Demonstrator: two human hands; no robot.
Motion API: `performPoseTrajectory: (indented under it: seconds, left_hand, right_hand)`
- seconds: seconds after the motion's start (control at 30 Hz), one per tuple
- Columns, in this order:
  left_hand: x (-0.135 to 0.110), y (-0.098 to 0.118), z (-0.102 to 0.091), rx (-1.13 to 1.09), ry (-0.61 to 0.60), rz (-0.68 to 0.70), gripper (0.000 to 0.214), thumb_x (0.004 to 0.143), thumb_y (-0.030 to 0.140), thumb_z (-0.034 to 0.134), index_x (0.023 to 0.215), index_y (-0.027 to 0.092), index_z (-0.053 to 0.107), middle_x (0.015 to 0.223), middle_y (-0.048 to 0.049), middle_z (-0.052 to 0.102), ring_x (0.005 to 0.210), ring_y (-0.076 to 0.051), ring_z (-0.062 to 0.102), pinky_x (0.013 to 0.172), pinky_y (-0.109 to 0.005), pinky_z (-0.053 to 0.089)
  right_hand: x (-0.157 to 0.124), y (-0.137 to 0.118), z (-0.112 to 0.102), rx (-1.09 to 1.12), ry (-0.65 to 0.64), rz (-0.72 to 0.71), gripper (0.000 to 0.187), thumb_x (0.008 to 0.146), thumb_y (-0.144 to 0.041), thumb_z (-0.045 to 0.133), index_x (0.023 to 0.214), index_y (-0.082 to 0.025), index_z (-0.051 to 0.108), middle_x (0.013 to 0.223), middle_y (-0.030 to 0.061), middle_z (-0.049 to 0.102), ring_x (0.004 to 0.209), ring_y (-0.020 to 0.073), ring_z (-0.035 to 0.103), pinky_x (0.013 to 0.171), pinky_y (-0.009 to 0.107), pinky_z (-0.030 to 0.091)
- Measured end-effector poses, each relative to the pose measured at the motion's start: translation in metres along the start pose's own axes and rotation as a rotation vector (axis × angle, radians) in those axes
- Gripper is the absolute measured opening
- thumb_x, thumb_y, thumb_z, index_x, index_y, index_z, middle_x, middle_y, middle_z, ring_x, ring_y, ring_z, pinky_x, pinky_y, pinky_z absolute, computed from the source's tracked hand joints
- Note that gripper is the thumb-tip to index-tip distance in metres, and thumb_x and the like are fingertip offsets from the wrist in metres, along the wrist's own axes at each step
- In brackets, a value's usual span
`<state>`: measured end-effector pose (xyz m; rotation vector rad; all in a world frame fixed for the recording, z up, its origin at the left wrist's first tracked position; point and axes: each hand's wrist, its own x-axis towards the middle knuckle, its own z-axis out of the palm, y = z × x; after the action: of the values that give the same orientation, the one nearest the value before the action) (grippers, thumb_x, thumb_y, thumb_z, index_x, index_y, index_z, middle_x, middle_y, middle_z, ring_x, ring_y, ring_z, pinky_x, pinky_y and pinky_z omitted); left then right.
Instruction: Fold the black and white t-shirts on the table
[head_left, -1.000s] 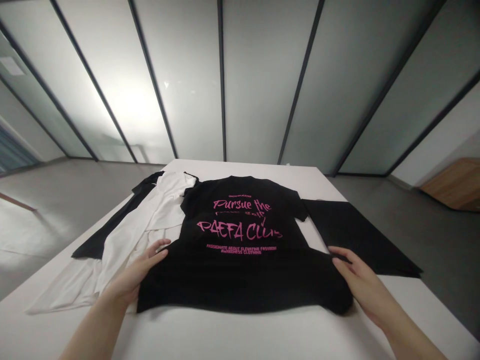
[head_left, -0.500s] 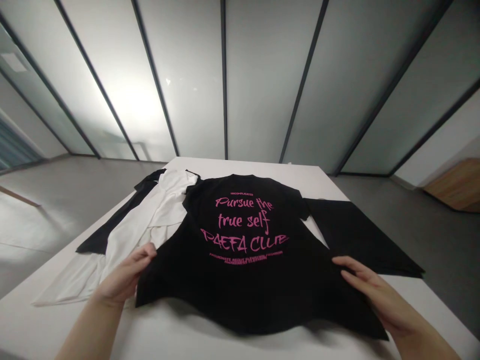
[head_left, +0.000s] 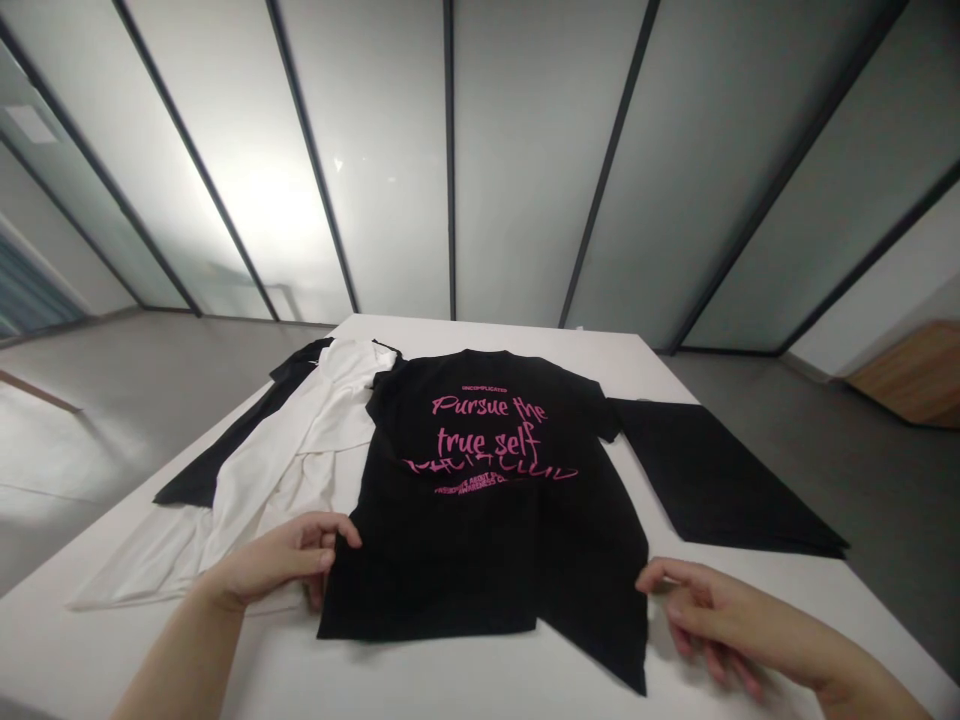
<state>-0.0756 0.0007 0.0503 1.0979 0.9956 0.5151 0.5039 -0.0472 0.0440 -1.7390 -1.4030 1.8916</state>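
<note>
A black T-shirt (head_left: 480,560) with pink lettering lies back side up on the white table, collar at the far end. Its lower part has a fold that hides some of the print, and the hem is uneven, dropping to a point at the right. My left hand (head_left: 296,555) is at the shirt's lower left edge, its index fingertip resting on the cloth and the thumb apart from it. At the lower right edge, the index fingertip of my right hand (head_left: 712,610) touches the fabric; its other fingers are loosely bent and spread.
White garments (head_left: 277,470) lie along the left side, partly over a black garment (head_left: 225,445). A folded black garment (head_left: 720,480) rests at the table's right edge. Beyond the white table (head_left: 585,345) stands a frosted glass wall (head_left: 510,180) with dark frames.
Both hands have come inward and a little nearer to me. The spread-out shirt bottom has dropped and narrowed, with a fold now across the print. My fingers have loosened from its edges.
</note>
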Motion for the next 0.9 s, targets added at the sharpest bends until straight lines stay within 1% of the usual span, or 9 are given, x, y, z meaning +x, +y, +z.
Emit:
performPoseTrajectory:
  seconds: [0.13,0.27,0.4,0.47,0.57,0.63,0.7,0.8,0.9]
  left_hand:
    - [-0.002,0.001,0.000,-0.039,-0.007,0.043,0.054,0.076,0.046,0.093,0.119,0.022,0.072,0.087,-0.0050,0.073,0.060,-0.016,0.068,0.054,-0.022,0.055]
    - [-0.003,-0.004,0.008,0.010,-0.247,-0.152,0.062,0.069,0.045,0.098,0.121,0.025,0.073,0.078,-0.0026,0.074,0.054,-0.015,0.065,0.050,-0.023,0.054]
    - [0.001,-0.010,0.012,0.139,-0.300,-0.215,0.045,0.075,0.042,0.093,0.112,0.024,0.076,0.062,-0.0009,0.071,0.046,-0.016,0.061,0.043,-0.020,0.046]
    - [0.005,-0.009,0.010,0.179,-0.237,-0.177,0.035,0.078,0.040,0.091,0.105,0.023,0.077,0.054,0.0014,0.065,0.043,-0.015,0.058,0.041,-0.019,0.041]
    - [0.008,-0.002,0.006,0.160,0.004,-0.010,0.029,0.077,0.038,0.092,0.096,0.022,0.077,0.060,0.0008,0.066,0.052,-0.016,0.063,0.048,-0.020,0.046]
    - [0.010,0.005,0.006,0.086,0.176,0.124,0.029,0.076,0.037,0.093,0.094,0.021,0.076,0.078,-0.0032,0.072,0.068,-0.018,0.069,0.060,-0.022,0.053]
    - [0.009,0.009,0.006,0.006,0.239,0.171,0.030,0.078,0.039,0.091,0.096,0.021,0.074,0.086,-0.0044,0.072,0.070,-0.018,0.069,0.062,-0.023,0.055]
    - [0.004,0.005,0.005,0.038,0.121,0.042,0.034,0.083,0.043,0.087,0.104,0.022,0.072,0.073,-0.0004,0.067,0.051,-0.013,0.061,0.047,-0.021,0.047]
    - [-0.001,-0.005,0.003,0.161,-0.052,-0.119,0.034,0.086,0.045,0.085,0.108,0.022,0.072,0.063,0.0006,0.066,0.045,-0.015,0.063,0.042,-0.019,0.044]
  right_hand:
    - [0.008,0.002,0.018,-0.203,0.165,0.026,0.048,0.076,-0.044,0.082,0.115,-0.028,0.060,0.066,-0.0057,0.064,0.045,0.0124,0.055,0.035,0.017,0.026]
    - [0.017,0.004,0.038,-0.436,0.382,-0.131,0.057,0.072,-0.029,0.081,0.126,-0.028,0.063,0.061,-0.0057,0.063,0.054,0.0160,0.059,0.049,0.023,0.032]
    - [0.022,-0.002,0.045,-0.438,0.352,-0.237,0.056,0.079,-0.028,0.070,0.135,-0.032,0.065,0.074,-0.0037,0.067,0.068,0.0191,0.064,0.063,0.027,0.042]
    - [0.022,-0.007,0.042,-0.338,0.348,-0.284,0.043,0.080,-0.031,0.067,0.123,-0.029,0.069,0.080,-0.0025,0.066,0.074,0.0199,0.064,0.069,0.029,0.046]
    - [0.017,-0.016,0.033,-0.066,0.421,-0.286,0.029,0.078,-0.039,0.064,0.103,-0.027,0.069,0.090,0.0005,0.070,0.089,0.0238,0.067,0.079,0.031,0.051]
    - [0.011,-0.021,0.025,0.123,0.410,-0.226,0.033,0.076,-0.043,0.066,0.105,-0.028,0.068,0.100,0.0028,0.074,0.099,0.0269,0.069,0.084,0.033,0.053]
    - [0.003,-0.023,0.018,0.212,0.352,-0.175,0.049,0.073,-0.046,0.073,0.120,-0.031,0.069,0.109,0.0055,0.076,0.105,0.0290,0.071,0.086,0.034,0.055]
    - [-0.003,-0.018,0.011,0.133,0.281,-0.122,0.068,0.071,-0.051,0.081,0.135,-0.033,0.067,0.105,0.0066,0.075,0.088,0.0248,0.073,0.072,0.030,0.056]
    - [-0.002,-0.007,0.011,-0.009,0.122,-0.005,0.064,0.076,-0.063,0.079,0.130,-0.031,0.070,0.071,-0.0028,0.064,0.047,0.0119,0.055,0.044,0.021,0.038]
